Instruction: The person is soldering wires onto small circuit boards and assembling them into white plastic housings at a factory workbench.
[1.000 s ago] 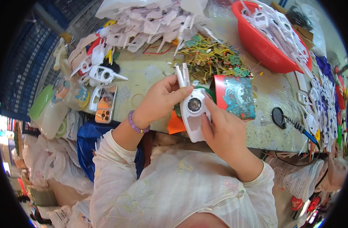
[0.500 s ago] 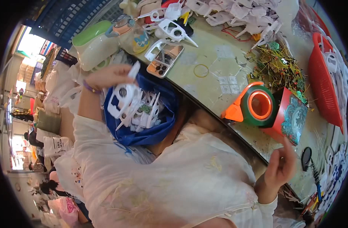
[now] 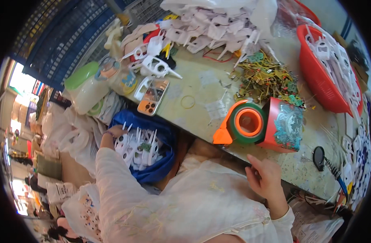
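My left hand (image 3: 116, 131) reaches down into a blue cloth bag (image 3: 169, 133) at the table's near edge. Around it lie several white plastic housings (image 3: 149, 152) with thin prongs and round holes; a small green circuit board (image 3: 145, 146) sits among them. The fingers are partly hidden between the parts, so I cannot see whether they still grip one. My right hand (image 3: 266, 178) hovers at the table edge with nothing in it, index finger stretched and the other fingers loosely bent. Nearest to it are a tape dispenser (image 3: 222, 131) with a green roll and a red box (image 3: 269, 125).
A phone (image 3: 153, 97), a jug (image 3: 86, 89) and a heap of white housings (image 3: 218, 28) stand or lie on the table (image 3: 193, 85). Wired circuit boards (image 3: 262, 77) are piled beside a red basket (image 3: 311, 77). A soldering iron (image 3: 337, 178) lies at the right.
My left hand has lowered into the bag with the white housing it held above it. My right hand has shifted slightly left. The whole view has turned a little.
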The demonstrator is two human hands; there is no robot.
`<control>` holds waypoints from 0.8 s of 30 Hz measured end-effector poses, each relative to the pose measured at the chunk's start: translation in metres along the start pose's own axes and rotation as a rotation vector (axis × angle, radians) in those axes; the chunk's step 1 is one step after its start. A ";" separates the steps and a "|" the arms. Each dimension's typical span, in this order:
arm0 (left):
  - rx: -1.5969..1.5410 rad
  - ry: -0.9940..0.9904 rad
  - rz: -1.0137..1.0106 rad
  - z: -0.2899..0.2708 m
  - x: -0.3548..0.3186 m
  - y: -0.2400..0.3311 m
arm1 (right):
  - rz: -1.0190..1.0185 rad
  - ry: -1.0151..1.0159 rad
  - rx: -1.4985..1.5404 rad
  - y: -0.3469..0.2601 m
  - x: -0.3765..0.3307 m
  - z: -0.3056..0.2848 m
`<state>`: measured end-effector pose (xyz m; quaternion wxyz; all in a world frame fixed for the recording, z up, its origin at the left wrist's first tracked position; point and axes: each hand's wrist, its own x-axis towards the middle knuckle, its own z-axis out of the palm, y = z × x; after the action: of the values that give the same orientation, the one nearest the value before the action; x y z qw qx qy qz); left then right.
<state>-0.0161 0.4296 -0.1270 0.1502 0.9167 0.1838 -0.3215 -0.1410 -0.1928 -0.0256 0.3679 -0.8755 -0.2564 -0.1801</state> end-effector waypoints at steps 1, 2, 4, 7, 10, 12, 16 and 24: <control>-0.174 -0.073 -0.060 0.001 0.001 0.002 | 0.008 0.016 -0.013 -0.001 -0.003 -0.003; -0.350 -0.147 -0.127 0.004 0.003 -0.004 | 0.031 0.020 -0.009 -0.001 -0.005 -0.003; -0.641 -0.221 -0.092 0.017 0.009 -0.034 | 0.058 0.028 -0.004 -0.001 -0.011 -0.003; -0.675 -0.116 -0.206 0.020 -0.004 -0.027 | 0.112 0.048 0.007 0.002 -0.017 -0.002; -0.065 0.037 -0.113 0.015 -0.003 -0.021 | 0.126 0.050 0.005 0.006 -0.013 -0.003; 0.302 0.217 -0.219 0.007 -0.008 -0.016 | 0.086 0.004 0.016 0.006 -0.008 -0.007; 0.266 0.206 0.204 -0.044 -0.077 0.106 | 0.076 0.031 -0.017 0.006 -0.008 -0.009; -0.278 0.238 1.237 -0.047 -0.118 0.425 | -0.041 0.078 -0.009 -0.007 -0.003 -0.016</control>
<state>0.1075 0.0424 0.0512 0.4040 0.8546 -0.3233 -0.0449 -0.1496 -0.2018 -0.0125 0.3699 -0.8639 -0.2590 -0.2229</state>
